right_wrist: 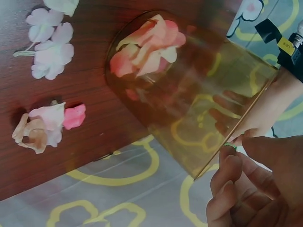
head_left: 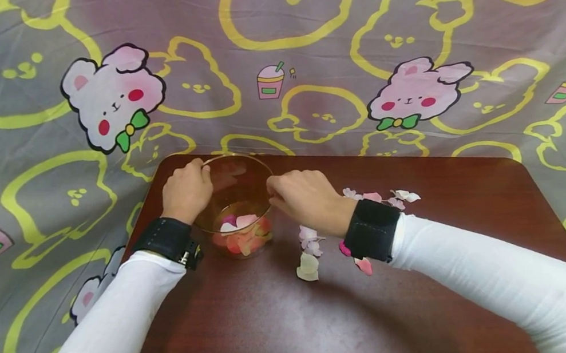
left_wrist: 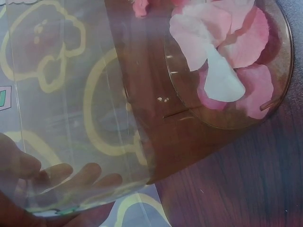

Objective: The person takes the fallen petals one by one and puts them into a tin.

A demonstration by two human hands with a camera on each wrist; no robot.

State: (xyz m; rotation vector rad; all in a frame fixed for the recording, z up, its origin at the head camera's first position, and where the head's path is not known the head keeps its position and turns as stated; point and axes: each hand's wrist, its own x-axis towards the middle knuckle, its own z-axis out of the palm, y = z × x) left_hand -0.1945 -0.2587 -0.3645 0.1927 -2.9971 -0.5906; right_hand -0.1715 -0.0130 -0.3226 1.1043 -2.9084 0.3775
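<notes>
The left hand [head_left: 187, 191] and right hand [head_left: 306, 198] grip an amber container [head_left: 234, 204] near the table's [head_left: 473, 208] far-left corner. A black wristband [head_left: 373, 230] partly hides petals [head_left: 364, 266].

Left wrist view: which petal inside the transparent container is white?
The tapering petal, narrow at one end, overlapping a deeper pink petal; the others around it are all shades of pink.

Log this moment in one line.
Left hand: grips transparent container | Right hand: grips opposite side | Inside: petals | Table: loose petals
</notes>
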